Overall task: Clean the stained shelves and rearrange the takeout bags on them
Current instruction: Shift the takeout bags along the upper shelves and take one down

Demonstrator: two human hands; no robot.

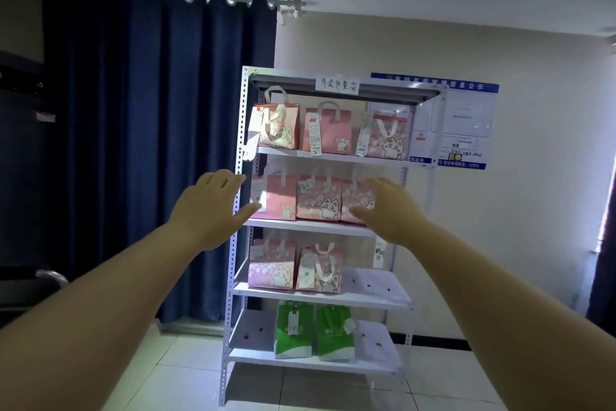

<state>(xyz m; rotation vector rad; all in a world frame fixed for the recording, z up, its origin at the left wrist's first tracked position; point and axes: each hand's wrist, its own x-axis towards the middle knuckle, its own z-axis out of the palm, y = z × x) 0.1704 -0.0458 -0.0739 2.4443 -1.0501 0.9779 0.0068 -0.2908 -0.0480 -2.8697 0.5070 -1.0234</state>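
Left hand (210, 207) and right hand (390, 207) stretched forward, both spread open and holding nothing, before a white metal rack (240, 130), pink takeout bags (320, 202) on its upper three shelves, two green bags (295, 330) on the bottom, dark stains (368, 285) on bare shelf parts, navy curtain (150, 144) and notice board (466, 124) behind

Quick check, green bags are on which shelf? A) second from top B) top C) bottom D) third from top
C: both green bags stand on the bottom shelf; the shelves above hold only pink bags.
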